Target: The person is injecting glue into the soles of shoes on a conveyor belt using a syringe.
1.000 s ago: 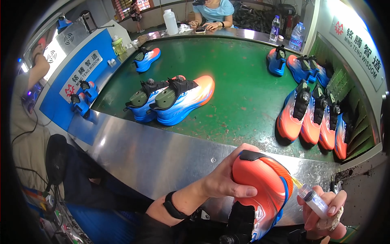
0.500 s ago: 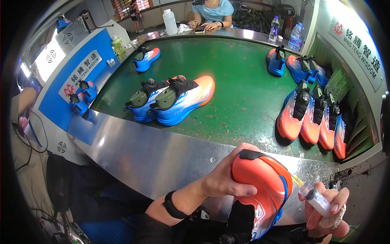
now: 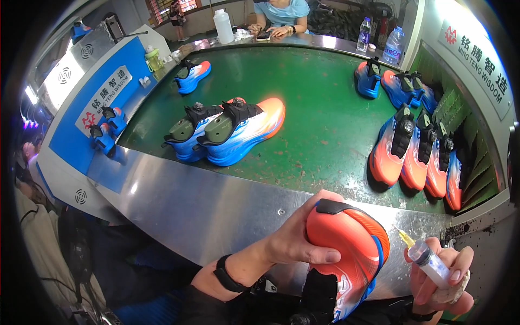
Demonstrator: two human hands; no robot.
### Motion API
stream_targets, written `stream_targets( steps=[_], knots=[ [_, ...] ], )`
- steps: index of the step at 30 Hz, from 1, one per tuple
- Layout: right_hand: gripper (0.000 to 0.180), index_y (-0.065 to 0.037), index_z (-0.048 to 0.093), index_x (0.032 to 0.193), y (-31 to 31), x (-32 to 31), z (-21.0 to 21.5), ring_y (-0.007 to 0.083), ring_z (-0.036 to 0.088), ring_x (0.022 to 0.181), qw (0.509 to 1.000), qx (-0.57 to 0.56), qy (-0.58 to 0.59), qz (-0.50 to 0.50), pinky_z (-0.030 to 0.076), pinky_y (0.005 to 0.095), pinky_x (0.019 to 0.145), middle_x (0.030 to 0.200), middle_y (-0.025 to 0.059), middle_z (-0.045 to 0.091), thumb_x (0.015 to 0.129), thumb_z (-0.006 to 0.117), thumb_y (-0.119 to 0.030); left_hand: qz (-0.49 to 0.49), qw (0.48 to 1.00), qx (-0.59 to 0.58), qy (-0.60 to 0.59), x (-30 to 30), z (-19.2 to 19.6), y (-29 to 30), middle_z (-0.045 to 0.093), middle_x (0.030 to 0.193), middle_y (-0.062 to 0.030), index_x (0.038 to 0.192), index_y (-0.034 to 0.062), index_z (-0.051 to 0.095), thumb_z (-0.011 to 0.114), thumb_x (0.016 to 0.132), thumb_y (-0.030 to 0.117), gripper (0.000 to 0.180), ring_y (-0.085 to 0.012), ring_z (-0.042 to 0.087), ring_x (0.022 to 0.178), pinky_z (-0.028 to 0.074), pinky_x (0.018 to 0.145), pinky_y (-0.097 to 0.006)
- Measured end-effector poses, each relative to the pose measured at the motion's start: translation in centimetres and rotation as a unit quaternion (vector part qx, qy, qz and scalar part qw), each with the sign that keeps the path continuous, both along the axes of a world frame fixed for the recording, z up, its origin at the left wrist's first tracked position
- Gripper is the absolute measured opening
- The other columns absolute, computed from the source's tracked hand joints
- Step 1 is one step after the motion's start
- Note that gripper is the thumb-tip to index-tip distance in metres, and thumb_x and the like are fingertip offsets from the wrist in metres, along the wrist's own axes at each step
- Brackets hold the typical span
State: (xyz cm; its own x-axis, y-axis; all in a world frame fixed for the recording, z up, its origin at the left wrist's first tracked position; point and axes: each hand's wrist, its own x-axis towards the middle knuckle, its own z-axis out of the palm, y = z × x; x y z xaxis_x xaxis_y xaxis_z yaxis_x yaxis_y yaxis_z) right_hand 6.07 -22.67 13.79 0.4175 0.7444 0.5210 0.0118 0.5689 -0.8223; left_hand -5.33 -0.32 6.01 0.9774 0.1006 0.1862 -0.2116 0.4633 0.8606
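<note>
My left hand (image 3: 297,242) grips the heel of an orange and blue shoe (image 3: 349,254), held toe-down over the steel rim at the lower right. My right hand (image 3: 441,281) holds a small clear syringe (image 3: 427,260), its yellow needle tip pointing toward the shoe's side, a short gap away. A dark band sits on my left wrist.
A pair of blue and orange shoes (image 3: 233,129) lies on the green belt (image 3: 325,114). More shoes line the right edge (image 3: 417,151) and the far side (image 3: 192,76). A blue machine panel (image 3: 92,103) stands at left. Another person sits at the far end (image 3: 279,16) beside bottles (image 3: 392,46).
The syringe in my right hand has lifted slightly and come closer to the shoe. The shoe stays in my left hand. A person at the left edge has shifted downward.
</note>
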Motion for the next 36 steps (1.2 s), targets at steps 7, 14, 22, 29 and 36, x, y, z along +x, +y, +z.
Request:
stream_targets(
  steps=[7,14,22,29,36],
  knots=[
    [0.04,-0.017,0.049,0.093,0.3,-0.1,0.6,0.0168,0.049,0.076,1.0,0.006,0.006,-0.01,0.042,0.0406,0.085,0.059,0.0011,0.062,0.083,0.062,-0.053,-0.004,1.0,-0.016,-0.001,-0.1,-0.1,0.2,0.051,0.112,-0.0037,0.123,0.0077,0.04,0.083,0.066,0.013,0.072,-0.0136,0.048,0.107,0.04,0.095,-0.032],
    [0.037,-0.013,0.05,0.094,1.8,-0.3,-0.2,0.016,0.047,0.074,0.996,0.081,-0.003,0.039,0.036,0.0373,0.084,0.066,0.006,0.063,0.088,0.056,-0.049,0.02,1.0,0.006,-0.006,0.0,-0.8,0.4,0.054,0.115,-0.0199,0.12,0.0061,0.039,0.084,0.058,0.018,0.078,-0.0306,0.055,0.108,0.046,0.093,-0.044],
    [0.049,-0.005,0.057,0.101,1.8,0.1,0.6,0.0222,0.051,0.078,0.995,0.011,-0.03,0.091,0.038,0.0461,0.086,0.076,0.0165,0.067,0.085,0.059,-0.052,0.026,0.999,0.042,-0.023,-0.4,-1.0,0.9,0.055,0.111,-0.0223,0.118,0.006,0.037,0.085,0.058,0.02,0.078,-0.0308,0.057,0.104,0.047,0.09,-0.043],
    [0.052,-0.003,0.059,0.104,2.1,0.4,0.8,0.0229,0.05,0.083,0.989,-0.027,-0.049,0.136,0.036,0.0453,0.082,0.086,0.0175,0.068,0.084,0.062,-0.051,0.012,0.997,0.052,-0.052,-0.8,-1.0,0.8,0.055,0.11,-0.0232,0.116,0.0066,0.037,0.085,0.059,0.019,0.076,-0.0298,0.058,0.103,0.048,0.089,-0.042],
    [0.053,-0.001,0.061,0.104,2.6,-0.1,1.3,0.0228,0.05,0.081,0.989,-0.046,-0.052,0.133,0.038,0.0421,0.075,0.084,0.0178,0.068,0.083,0.063,-0.051,0.005,0.996,0.054,-0.077,-0.9,-0.9,0.9,0.056,0.111,-0.0178,0.115,0.0063,0.041,0.087,0.058,0.02,0.074,-0.0254,0.056,0.105,0.047,0.091,-0.04]
  ],
)
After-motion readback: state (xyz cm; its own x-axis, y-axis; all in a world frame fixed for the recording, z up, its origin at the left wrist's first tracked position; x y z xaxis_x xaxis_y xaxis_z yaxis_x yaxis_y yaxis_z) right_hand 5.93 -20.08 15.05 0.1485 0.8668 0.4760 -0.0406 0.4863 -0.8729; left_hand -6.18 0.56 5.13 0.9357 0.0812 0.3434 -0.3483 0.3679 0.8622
